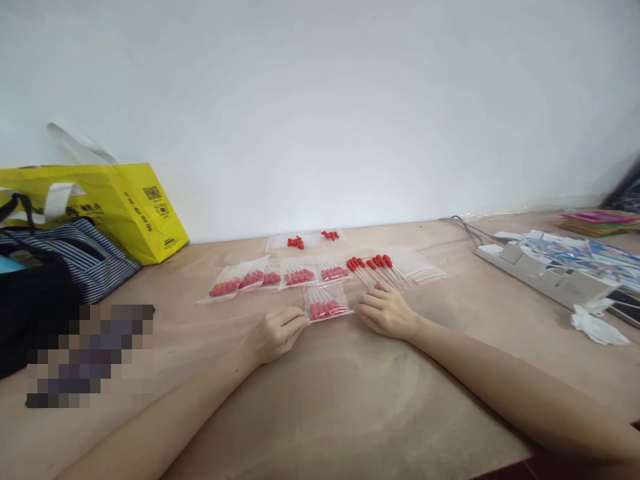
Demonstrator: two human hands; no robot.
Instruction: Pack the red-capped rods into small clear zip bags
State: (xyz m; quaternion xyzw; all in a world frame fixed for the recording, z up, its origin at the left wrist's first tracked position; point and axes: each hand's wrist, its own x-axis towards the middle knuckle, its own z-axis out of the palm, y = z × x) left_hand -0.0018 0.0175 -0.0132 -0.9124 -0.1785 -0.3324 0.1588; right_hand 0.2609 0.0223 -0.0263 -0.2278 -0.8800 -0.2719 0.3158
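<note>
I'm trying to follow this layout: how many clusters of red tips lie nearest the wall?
2: the left cluster and the right cluster, both behind the row of bags; tips may overlap.

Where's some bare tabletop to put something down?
The tabletop is bare between your left forearm and right forearm, and between the right forearm and the power strip. It's crowded beyond your hands, with the packets and loose red-tipped sticks.
</note>
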